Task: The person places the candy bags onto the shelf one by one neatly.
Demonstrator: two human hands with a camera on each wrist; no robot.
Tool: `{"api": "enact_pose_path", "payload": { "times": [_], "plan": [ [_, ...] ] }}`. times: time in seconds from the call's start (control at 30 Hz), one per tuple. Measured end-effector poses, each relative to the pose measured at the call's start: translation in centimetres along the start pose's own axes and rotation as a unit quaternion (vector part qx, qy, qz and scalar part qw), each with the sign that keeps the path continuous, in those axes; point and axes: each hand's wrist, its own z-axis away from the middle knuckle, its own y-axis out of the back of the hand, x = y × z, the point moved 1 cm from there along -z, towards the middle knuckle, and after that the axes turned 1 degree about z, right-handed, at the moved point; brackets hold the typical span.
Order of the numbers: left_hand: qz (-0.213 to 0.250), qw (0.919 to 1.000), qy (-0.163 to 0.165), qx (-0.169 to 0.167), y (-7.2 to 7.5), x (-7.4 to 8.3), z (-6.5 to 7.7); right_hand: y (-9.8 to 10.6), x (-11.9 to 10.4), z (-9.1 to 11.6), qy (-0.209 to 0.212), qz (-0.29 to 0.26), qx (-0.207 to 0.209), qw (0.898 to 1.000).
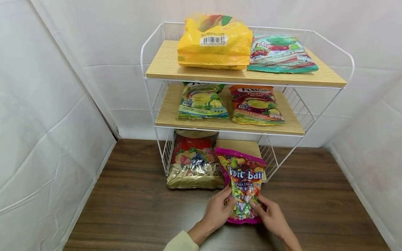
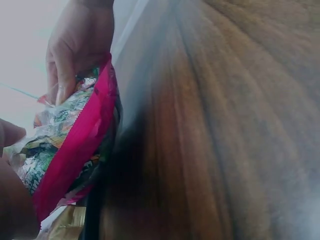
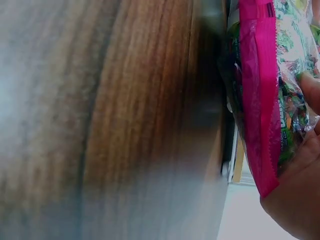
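Note:
A bag of fruit chewy candy (image 1: 243, 184) with magenta edges is held between both hands in front of the rack's bottom shelf. My left hand (image 1: 216, 209) grips its left side, thumb on the front. On the right side, my right hand (image 1: 271, 214) grips it the same way, near the lower edge. The bag leans back with its printed face up, and its top end overlaps the bottom shelf in the head view. In the left wrist view the magenta bottom seam (image 2: 80, 145) hangs close over the wooden table. The right wrist view shows the right thumb (image 3: 311, 92) pressing the bag's front.
A white wire rack with wooden shelves (image 1: 276, 78) stands at the back. A gold-and-red bag (image 1: 196, 164) sits at bottom left. The middle shelf holds a green bag (image 1: 202, 101) and a red bag (image 1: 257, 104); on top are a yellow bag (image 1: 215, 43) and a teal bag (image 1: 281, 54).

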Motion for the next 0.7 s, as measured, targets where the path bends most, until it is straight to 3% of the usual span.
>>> {"api": "enact_pose_path", "payload": {
  "times": [0.23,0.53,0.7],
  "plan": [
    [0.004,0.9998,0.020,-0.005,0.5,0.6,-0.5,0.5,-2.6,-0.5,0.064,0.050,0.011,0.997],
    [-0.005,1.0000,0.000,0.002,0.6,0.5,-1.8,0.9,-0.3,-2.4,0.080,0.079,0.032,0.993],
    [-0.011,0.9999,0.012,-0.001,1.0,0.2,-2.5,0.8,-0.1,-3.2,0.085,0.091,0.033,0.992]
  ]
}}
